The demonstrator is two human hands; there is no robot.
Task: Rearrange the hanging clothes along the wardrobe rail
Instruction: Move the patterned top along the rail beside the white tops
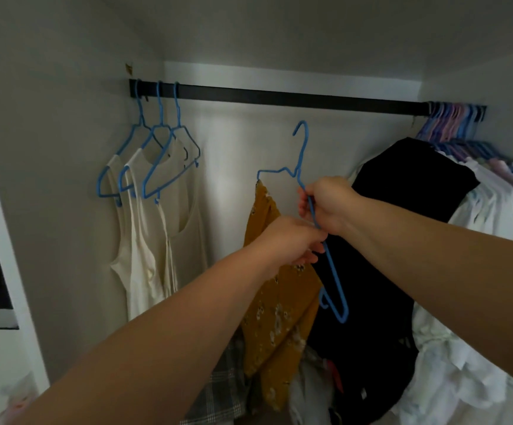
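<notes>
Right now both my arms reach into the wardrobe, below the black rail (279,98). My right hand (325,204) grips a blue hanger (302,154) by its sloping arm, fingers curled round the wire just under the neck. The hanger is off the rail, tilted steeply, its hook pointing up in the bare stretch of wall under the middle of the rail and its far end hanging down low in front of a black garment (402,225). My left hand (292,240) is just below and left of the right, fingers closed on a mustard floral top (276,302) near where the wire passes; whether it also pinches the wire I cannot tell. One corner of the top hangs from the hanger's left tip, and the rest droops down between my forearms.

At the rail's left end three blue hangers (157,142) hang close together against the side wall, carrying cream tops (145,256). At the right end a dense pack of blue and pink hangers (454,124) is bunched up, with pale shirts (488,204) beneath, and the black garment leans out from that bunch towards the middle. Low down, under the mustard top, lie a grey checked cloth (221,391) and some white fabric (445,378).
</notes>
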